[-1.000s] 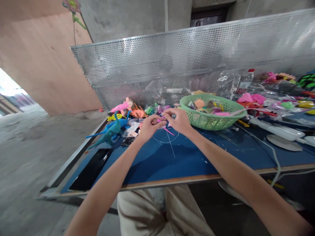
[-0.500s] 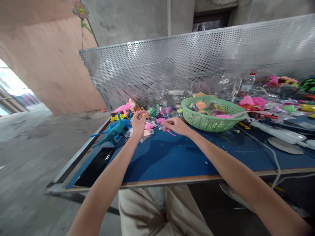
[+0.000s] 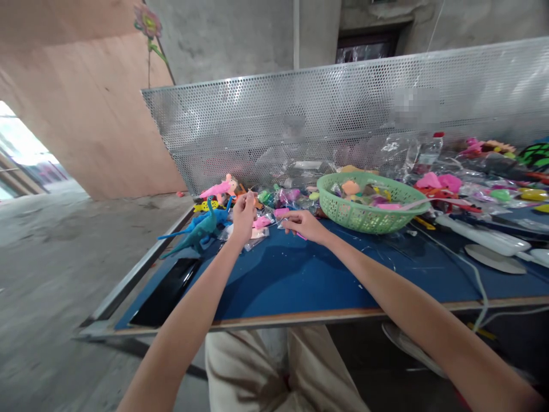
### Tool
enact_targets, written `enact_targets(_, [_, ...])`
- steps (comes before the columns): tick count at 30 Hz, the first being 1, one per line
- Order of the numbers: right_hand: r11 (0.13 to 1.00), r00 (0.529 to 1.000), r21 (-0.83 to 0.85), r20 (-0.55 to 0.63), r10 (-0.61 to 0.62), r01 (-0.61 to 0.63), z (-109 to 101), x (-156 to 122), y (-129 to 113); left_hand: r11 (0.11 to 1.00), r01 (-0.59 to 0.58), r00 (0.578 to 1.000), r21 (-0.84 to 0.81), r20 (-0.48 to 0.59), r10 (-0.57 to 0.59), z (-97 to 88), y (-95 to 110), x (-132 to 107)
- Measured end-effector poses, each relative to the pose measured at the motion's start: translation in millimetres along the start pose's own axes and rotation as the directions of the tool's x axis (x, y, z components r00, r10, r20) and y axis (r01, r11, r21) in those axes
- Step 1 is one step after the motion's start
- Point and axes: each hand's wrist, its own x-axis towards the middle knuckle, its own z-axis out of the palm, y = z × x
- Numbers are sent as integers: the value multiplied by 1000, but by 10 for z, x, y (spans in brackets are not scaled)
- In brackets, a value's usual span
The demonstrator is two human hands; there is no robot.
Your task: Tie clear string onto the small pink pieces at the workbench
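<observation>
Above the far part of the blue tabletop, my left hand is closed in a pinch, thumb pointing up. Whatever is between its fingers is too small to make out. To its right, my right hand has its fingers curled and pressed together, and what they hold is hidden. A thin pink strip shows just under my right hand. Between the hands lie a pink toy piece on clear plastic wrapping and a brighter pink piece. Beside my left hand stands a teal long-necked dinosaur toy.
A green plastic basket of small toys stands right of my hands. A black flat object lies at the left table edge. A white-handled tool, a cable and bagged toys fill the right. A perforated metal panel rises behind.
My left hand has turned so its thumb points more upward. My right hand has lowered slightly and covers more of the pink strip. The camera view has shifted a little.
</observation>
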Motion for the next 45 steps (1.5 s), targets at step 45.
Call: enact_targets(45, [931, 921, 361, -376, 100, 46, 261, 37, 107, 989, 124, 961, 78, 240, -140, 213, -182, -247])
